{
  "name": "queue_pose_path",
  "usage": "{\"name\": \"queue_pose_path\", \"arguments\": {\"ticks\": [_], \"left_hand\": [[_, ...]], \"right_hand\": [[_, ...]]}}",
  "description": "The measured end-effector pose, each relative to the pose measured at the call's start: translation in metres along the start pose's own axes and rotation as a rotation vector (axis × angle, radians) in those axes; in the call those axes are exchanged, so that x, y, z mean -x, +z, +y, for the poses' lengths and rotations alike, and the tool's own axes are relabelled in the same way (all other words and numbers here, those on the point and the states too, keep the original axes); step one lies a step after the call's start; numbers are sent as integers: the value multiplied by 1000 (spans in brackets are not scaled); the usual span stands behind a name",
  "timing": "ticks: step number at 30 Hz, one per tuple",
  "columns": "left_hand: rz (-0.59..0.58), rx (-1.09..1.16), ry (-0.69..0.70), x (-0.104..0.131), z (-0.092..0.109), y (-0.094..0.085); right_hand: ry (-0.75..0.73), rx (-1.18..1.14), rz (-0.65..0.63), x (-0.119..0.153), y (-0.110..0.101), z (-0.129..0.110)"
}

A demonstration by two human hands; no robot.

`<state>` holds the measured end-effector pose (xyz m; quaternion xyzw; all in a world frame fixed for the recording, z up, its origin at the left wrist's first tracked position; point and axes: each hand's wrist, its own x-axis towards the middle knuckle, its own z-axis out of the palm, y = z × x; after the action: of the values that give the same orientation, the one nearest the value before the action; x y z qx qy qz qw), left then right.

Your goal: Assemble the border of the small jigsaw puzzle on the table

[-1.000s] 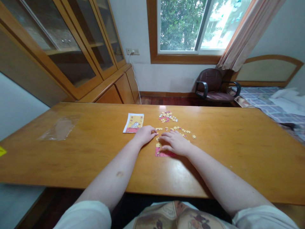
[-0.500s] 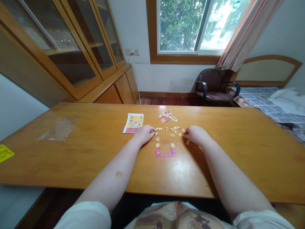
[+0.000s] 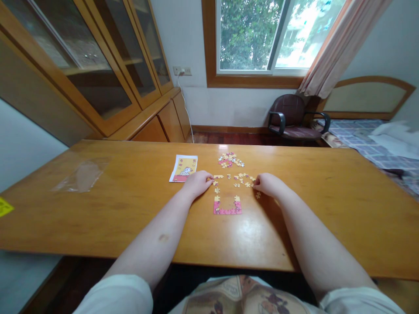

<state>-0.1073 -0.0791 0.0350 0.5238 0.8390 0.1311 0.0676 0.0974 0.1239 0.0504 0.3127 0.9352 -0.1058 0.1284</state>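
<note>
Pink joined puzzle pieces [image 3: 228, 211] form a U-shaped edge on the table, with yellow pieces at its two upper ends. My left hand [image 3: 199, 183] has its fingers closed beside the yellow pieces [image 3: 216, 190] left of centre; whatever it pinches is too small to tell. To the right, my right hand [image 3: 268, 185] rests with fingertips together at the loose yellow pieces [image 3: 248, 185], and what lies between them is hidden. Farther back sits a pile of mixed pieces [image 3: 229, 160]. The picture card [image 3: 185, 168] with a white cat lies behind my left hand.
The wooden table [image 3: 131, 226] carries a clear plastic bag [image 3: 80, 176] at the left and a yellow label [image 3: 5, 206] at its left edge. Beyond it stand a glass-door cabinet [image 3: 98, 65], an office chair [image 3: 290, 115] and a bed [image 3: 356, 139].
Both hands hold almost the same places; the right fingertips have shifted very slightly to the right. The puzzle pieces look unchanged.
</note>
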Motion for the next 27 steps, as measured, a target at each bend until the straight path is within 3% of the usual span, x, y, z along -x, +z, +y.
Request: {"name": "queue_pose_path", "arguments": {"ticks": [3,6,9,12,17,27], "left_hand": [[8,12,-1,-1,-1,1],[12,23,-5,-1,-1,1],[9,26,-15,0,0,2],[3,26,-22,0,1,2],[3,31,-29,-1,1,2],[23,26,-21,0,-2,-1]], "right_hand": [[-8,-60,12,-1,1,2],[-23,-179,109,1,2,-4],[-105,-373,179,5,9,-22],[-188,-492,124,8,20,-46],[-205,-400,148,3,35,-67],[-255,-202,233,6,30,-61]]}}
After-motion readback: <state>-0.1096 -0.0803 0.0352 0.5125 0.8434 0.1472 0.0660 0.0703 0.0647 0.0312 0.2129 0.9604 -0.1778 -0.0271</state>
